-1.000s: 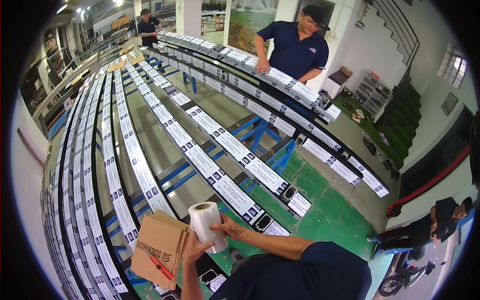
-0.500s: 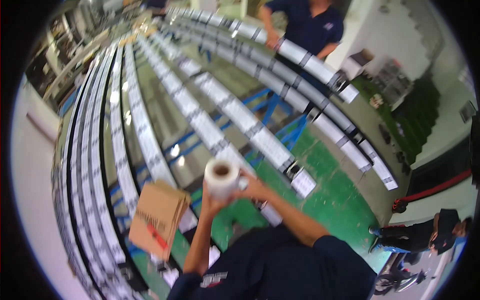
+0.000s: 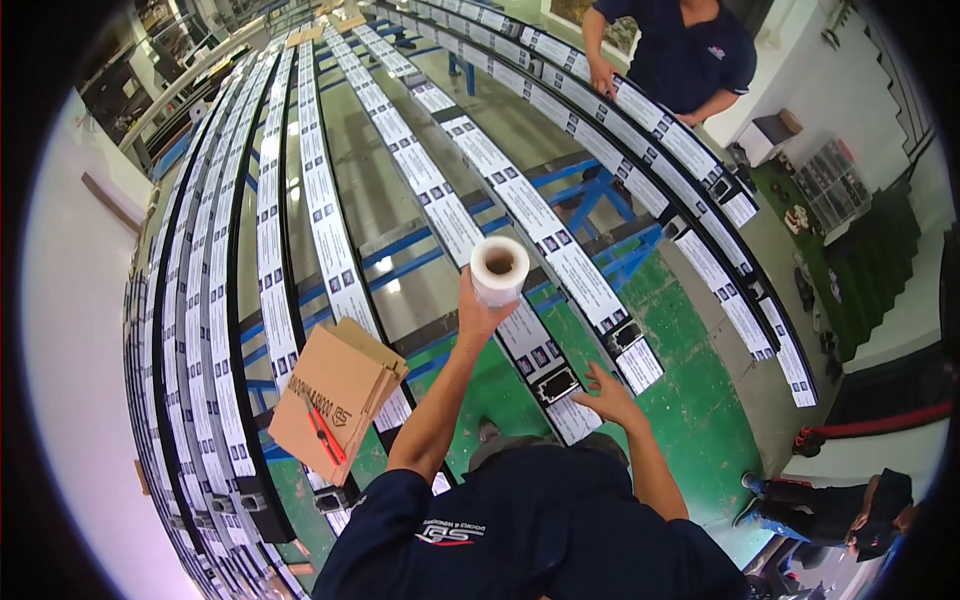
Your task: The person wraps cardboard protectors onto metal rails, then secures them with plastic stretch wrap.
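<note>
My left hand (image 3: 482, 312) grips a roll of whitish stretch film (image 3: 498, 290) from its left side. The roll stands upright, its brown cardboard core facing up. It is above a long dark profile (image 3: 440, 200) covered with white printed protective film. My right hand (image 3: 612, 402) is apart from the roll, fingers spread and holding nothing. It hovers by the near end of that profile, beside a black rectangular cutout (image 3: 556, 384) and a white end strip (image 3: 578, 422). Whether the fingertips touch the strip I cannot tell.
More film-covered profiles (image 3: 330, 230) lie side by side on blue metal racks (image 3: 610, 195). At left, a red cutter (image 3: 325, 435) rests on stacked cardboard (image 3: 345, 380). A co-worker (image 3: 680, 50) handles a profile at far right; another person (image 3: 840, 505) is at lower right.
My right hand has let go of the film roll and moved down toward the profile's end. The roll, now in my left hand alone, has shifted forward and right.
</note>
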The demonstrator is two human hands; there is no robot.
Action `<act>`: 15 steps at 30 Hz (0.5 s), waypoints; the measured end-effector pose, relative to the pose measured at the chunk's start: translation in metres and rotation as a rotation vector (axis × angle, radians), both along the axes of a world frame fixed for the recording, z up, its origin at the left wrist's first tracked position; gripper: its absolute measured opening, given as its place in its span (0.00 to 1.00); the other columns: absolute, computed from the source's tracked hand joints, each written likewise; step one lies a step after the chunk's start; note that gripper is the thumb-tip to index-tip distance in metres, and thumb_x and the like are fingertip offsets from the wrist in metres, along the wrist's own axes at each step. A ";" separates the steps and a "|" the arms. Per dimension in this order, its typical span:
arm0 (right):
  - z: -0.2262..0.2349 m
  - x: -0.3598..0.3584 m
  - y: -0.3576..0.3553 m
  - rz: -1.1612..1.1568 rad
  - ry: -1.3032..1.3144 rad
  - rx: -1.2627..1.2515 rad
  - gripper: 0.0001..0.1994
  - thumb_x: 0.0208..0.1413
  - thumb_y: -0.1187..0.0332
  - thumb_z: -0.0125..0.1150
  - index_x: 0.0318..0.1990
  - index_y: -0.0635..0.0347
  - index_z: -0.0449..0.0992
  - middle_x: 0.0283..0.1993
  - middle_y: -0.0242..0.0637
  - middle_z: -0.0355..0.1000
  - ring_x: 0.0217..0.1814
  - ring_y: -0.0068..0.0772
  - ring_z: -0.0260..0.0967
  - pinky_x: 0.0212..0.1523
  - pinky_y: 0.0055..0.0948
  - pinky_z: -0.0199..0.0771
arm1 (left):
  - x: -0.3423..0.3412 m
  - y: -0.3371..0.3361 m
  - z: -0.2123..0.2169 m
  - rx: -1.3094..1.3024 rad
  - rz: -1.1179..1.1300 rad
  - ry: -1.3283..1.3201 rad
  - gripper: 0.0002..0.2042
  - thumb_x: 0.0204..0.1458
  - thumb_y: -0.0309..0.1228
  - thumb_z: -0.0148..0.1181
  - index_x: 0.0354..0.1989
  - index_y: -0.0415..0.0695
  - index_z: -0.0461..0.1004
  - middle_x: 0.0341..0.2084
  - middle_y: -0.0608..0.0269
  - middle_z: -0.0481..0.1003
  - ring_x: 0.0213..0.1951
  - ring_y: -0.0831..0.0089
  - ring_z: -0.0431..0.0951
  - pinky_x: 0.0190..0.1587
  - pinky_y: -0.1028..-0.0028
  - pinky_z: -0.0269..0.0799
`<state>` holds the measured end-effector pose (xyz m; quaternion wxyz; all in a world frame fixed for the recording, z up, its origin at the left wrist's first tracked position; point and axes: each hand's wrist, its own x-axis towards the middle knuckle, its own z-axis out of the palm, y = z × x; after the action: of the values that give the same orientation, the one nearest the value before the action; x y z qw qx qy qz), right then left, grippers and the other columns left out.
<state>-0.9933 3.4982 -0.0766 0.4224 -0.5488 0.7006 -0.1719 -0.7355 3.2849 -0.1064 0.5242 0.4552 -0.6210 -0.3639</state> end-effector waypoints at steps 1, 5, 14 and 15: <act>0.032 -0.001 -0.009 -0.084 -0.128 0.003 0.52 0.48 0.52 0.73 0.73 0.67 0.47 0.63 0.54 0.68 0.58 0.42 0.73 0.56 0.39 0.73 | -0.004 -0.001 -0.006 -0.008 -0.013 0.003 0.54 0.29 0.32 0.82 0.67 0.37 0.52 0.59 0.51 0.66 0.62 0.57 0.67 0.65 0.63 0.61; 0.125 -0.044 -0.066 -0.361 -0.377 -0.504 0.52 0.56 0.67 0.66 0.74 0.69 0.27 0.59 0.50 0.72 0.42 0.28 0.74 0.44 0.28 0.76 | -0.001 -0.010 -0.027 -0.053 -0.064 0.019 0.53 0.31 0.28 0.82 0.67 0.38 0.51 0.59 0.51 0.67 0.62 0.57 0.68 0.65 0.63 0.62; 0.153 -0.065 -0.088 -0.361 -0.369 -0.712 0.43 0.62 0.61 0.62 0.74 0.69 0.40 0.53 0.46 0.75 0.45 0.30 0.74 0.49 0.27 0.73 | 0.014 -0.002 -0.027 0.114 -0.132 -0.108 0.53 0.34 0.31 0.80 0.70 0.42 0.51 0.62 0.51 0.66 0.63 0.55 0.67 0.63 0.63 0.65; 0.111 -0.066 -0.085 -0.315 -0.421 -0.541 0.44 0.59 0.66 0.64 0.74 0.68 0.39 0.52 0.49 0.75 0.44 0.31 0.75 0.45 0.27 0.76 | 0.016 0.001 -0.031 0.042 -0.156 -0.133 0.54 0.36 0.33 0.79 0.72 0.42 0.48 0.64 0.49 0.64 0.66 0.54 0.65 0.65 0.63 0.63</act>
<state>-1.0598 3.4127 0.0343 0.3655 -0.4787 0.6035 -0.5226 -0.7199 3.2856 -0.1372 0.4422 0.4397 -0.6802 -0.3854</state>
